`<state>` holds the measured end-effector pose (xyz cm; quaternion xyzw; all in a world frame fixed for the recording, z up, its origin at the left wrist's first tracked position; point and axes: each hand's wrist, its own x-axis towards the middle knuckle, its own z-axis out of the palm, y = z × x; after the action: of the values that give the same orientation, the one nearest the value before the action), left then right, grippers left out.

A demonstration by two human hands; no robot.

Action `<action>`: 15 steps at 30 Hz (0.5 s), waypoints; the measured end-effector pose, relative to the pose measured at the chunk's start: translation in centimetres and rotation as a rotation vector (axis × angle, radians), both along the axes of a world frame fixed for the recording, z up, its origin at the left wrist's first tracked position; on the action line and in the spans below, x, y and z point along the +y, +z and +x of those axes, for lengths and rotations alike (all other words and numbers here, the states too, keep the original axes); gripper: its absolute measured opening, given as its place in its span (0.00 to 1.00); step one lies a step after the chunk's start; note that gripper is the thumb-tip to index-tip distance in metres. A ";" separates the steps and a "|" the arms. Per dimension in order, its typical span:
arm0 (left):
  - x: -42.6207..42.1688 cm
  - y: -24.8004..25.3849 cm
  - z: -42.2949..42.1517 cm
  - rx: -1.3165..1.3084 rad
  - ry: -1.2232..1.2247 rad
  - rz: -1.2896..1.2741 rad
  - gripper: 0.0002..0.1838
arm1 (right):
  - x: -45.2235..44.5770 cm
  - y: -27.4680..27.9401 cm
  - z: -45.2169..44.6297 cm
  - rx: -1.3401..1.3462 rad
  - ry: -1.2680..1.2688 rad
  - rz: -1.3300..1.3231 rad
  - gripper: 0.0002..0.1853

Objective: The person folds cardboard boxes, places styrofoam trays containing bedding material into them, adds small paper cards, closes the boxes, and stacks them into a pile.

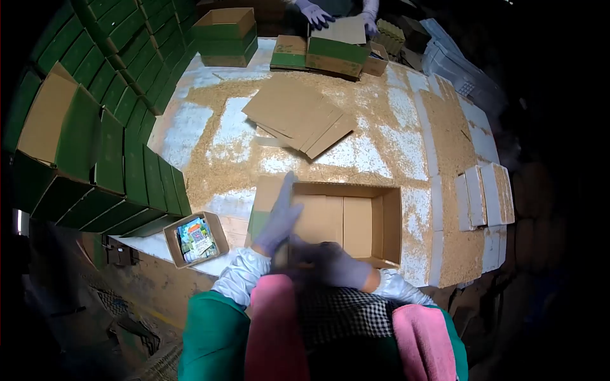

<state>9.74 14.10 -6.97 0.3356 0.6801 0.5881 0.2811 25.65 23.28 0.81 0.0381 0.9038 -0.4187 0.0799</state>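
Before me on the table stands a cardboard box (393,222), its top open and its brown floor showing. My left hand (279,223), in a grey-purple glove, lies along the box's left side with fingers stretched out toward the far edge, near the left flap (260,213). Lower down, my right hand (337,261) reaches across the near side of the box; its gloved fingers are dark and smeared by motion, so their grip is hidden. Beyond the box lies a loose stack of flat cardboard sheets (295,114).
Green boxes (114,149) are stacked high at left. A small carton (219,232) holds colourful printed cards. White foam blocks (486,197) sit at right. Across the sawdust-strewn table (400,152), another person's gloved hands (316,14) are on a green-and-brown box (337,54).
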 end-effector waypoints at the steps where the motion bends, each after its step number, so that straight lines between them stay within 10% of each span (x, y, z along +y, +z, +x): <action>1: 0.3 -1.4 -0.2 0.001 -0.012 0.088 0.35 | 1.2 1.5 0.1 0.042 -0.094 -0.036 0.37; 3: 0.1 0.7 -1.5 -0.120 -0.010 0.068 0.34 | 6.5 1.9 2.5 0.420 -0.272 0.329 0.36; 5: 0.7 -4.5 -4.8 -0.242 0.029 0.192 0.31 | 11.2 -2.3 7.5 -0.055 -0.613 0.237 0.31; 7: 3.5 -8.1 -9.9 -0.898 0.332 0.313 0.25 | 10.8 -4.0 9.3 -0.216 -0.802 0.231 0.29; 10: 11.0 -23.3 -18.7 -0.464 0.405 0.173 0.06 | 9.3 -4.7 8.6 -0.112 -0.862 0.267 0.28; 12: 14.2 -22.6 -19.7 -0.094 0.400 0.220 0.06 | 9.1 -4.7 8.1 -0.099 -0.920 0.261 0.27; 14: 15.4 -16.7 -19.1 -1.123 0.682 0.140 0.08 | 8.8 -4.5 8.3 -0.059 -0.985 0.139 0.23; 15: 15.5 -16.7 -19.4 -1.101 0.585 0.037 0.09 | 8.4 -4.1 7.9 -0.039 -1.030 0.113 0.21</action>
<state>-9.65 29.62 -23.70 -0.2123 0.4887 0.7392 0.4118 33.54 31.66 -3.29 0.4900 0.7876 -0.3533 -0.1218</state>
